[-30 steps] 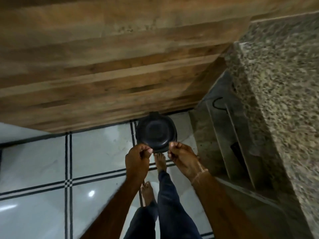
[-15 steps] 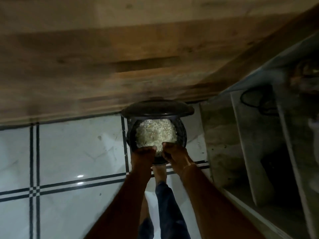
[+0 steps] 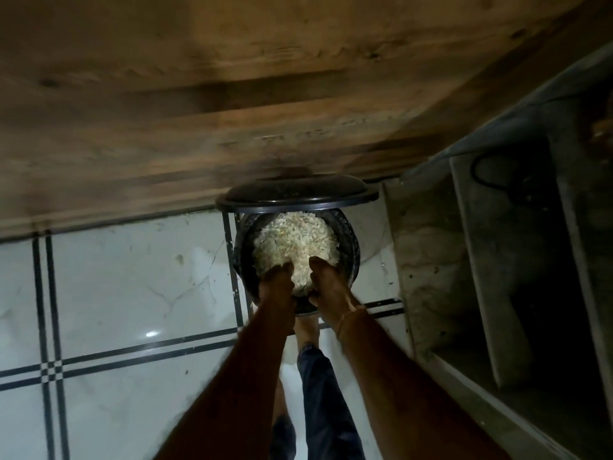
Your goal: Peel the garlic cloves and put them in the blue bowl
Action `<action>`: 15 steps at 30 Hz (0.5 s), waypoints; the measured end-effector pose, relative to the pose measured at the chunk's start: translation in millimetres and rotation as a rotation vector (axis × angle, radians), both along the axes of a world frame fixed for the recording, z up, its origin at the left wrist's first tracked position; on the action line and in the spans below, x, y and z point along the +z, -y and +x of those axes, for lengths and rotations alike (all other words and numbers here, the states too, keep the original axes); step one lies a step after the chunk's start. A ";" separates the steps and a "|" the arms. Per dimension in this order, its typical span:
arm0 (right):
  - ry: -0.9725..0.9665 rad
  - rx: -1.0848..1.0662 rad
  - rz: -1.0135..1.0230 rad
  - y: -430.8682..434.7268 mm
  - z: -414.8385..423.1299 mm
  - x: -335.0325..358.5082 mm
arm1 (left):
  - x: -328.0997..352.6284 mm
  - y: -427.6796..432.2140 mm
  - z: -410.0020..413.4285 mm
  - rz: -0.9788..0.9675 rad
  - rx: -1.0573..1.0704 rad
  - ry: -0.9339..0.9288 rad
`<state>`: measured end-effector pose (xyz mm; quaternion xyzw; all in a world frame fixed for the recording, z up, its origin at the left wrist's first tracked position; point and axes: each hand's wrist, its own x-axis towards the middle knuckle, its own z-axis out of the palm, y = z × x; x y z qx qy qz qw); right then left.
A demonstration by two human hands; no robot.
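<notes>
A heap of pale flaky material [image 3: 295, 240], resembling garlic skins though not confirmed as such, is found filling a round black bin [image 3: 350, 247] on the floor. Both hands are held over the bin's near rim. The left hand [image 3: 277, 282] and the right hand [image 3: 328, 280] are seen side by side and apart, fingertips directed down at the near edge of the heap. The fingers of each hand appear drawn together, but motion blur and dim light prevent it being determined whether they are closed, or whether anything is pinched. A thin band [image 3: 348, 322] is noted on the right wrist. The bin's black lid [image 3: 297, 192] is raised at the far side. A bare foot [image 3: 306, 330] and dark trouser leg [image 3: 318, 393] are recorded below the bin, on white tiles [image 3: 132, 277] with black lines. A wooden panel [image 3: 232, 94] stands behind; stone shelving [image 3: 481, 277] lies to the right.
</notes>
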<state>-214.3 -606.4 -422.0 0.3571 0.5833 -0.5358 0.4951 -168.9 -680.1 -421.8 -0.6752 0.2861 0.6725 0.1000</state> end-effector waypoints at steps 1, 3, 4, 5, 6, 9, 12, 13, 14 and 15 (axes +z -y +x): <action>0.029 0.018 -0.035 7.5 5.8 3.8 | 11.3 -4.4 -4.5 0.044 -0.024 -0.031; 0.000 0.103 -0.098 16.4 20.7 11.1 | 40.3 -13.7 -10.2 0.082 -0.079 -0.067; -0.051 0.107 -0.114 17.3 31.8 15.0 | 50.9 -16.8 -7.8 0.085 -0.098 -0.081; -0.111 0.088 -0.117 13.8 42.3 15.6 | 60.8 -18.8 -4.0 0.090 -0.118 -0.115; -0.160 0.065 -0.125 6.5 54.2 13.5 | 70.3 -19.8 1.7 0.102 -0.125 -0.154; -0.283 0.201 -0.004 -18.4 60.4 61.7 | 116.6 -24.8 22.0 0.223 -0.063 -0.289; -0.228 0.229 0.020 -42.5 44.3 106.5 | 175.1 -30.2 37.5 0.129 -0.168 -0.364; -0.280 0.235 0.029 -49.9 42.1 123.5 | 195.5 -30.9 42.0 0.035 -0.233 -0.336; -0.346 0.237 0.053 -56.1 43.8 144.6 | 212.8 -30.4 47.6 -0.083 -0.327 -0.300; -0.405 0.233 0.056 -61.1 48.5 169.4 | 229.2 -31.3 52.0 -0.204 -0.425 -0.274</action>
